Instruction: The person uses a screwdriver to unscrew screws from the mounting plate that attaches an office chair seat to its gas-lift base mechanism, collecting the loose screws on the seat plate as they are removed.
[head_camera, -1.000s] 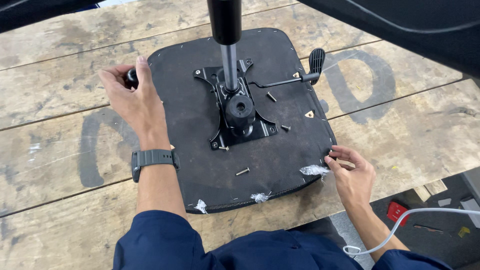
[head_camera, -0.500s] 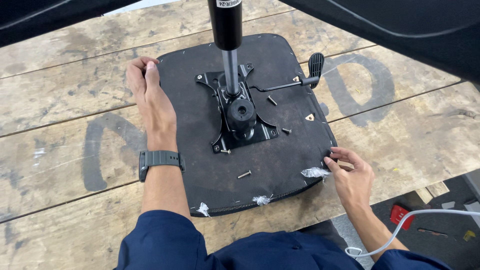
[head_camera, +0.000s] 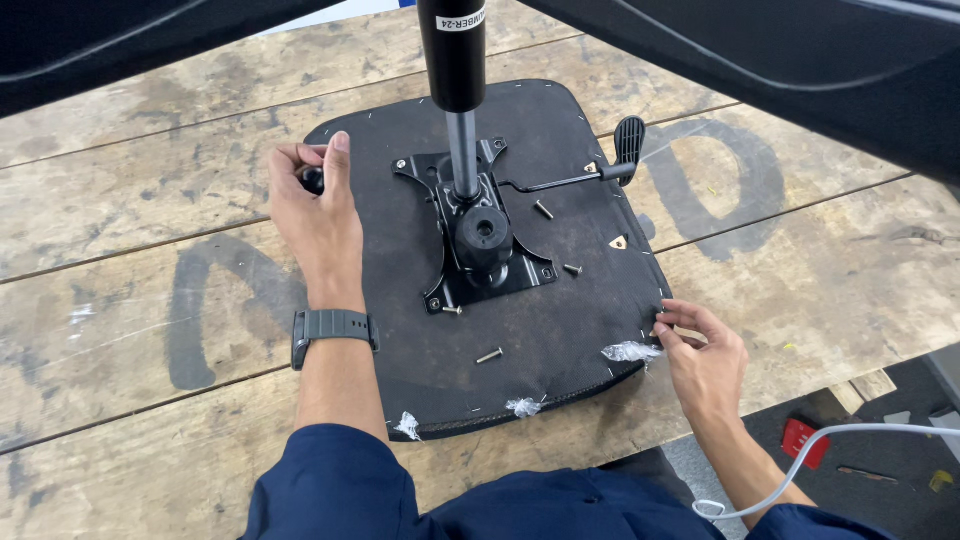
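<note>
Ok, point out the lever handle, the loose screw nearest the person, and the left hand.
lever handle (head_camera: 629, 135), head view, on the black paddle grip.
loose screw (head_camera: 489, 355), head view, mid-shaft, lying on the seat underside.
left hand (head_camera: 318, 205), head view, back of the hand.

A white cable (head_camera: 850, 435) and red object (head_camera: 798, 438) lie beyond the wooden table (head_camera: 120, 250).

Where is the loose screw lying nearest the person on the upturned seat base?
In the head view the loose screw lies on the black seat base, just below the metal plate, between the left hand and the right hand.
</note>
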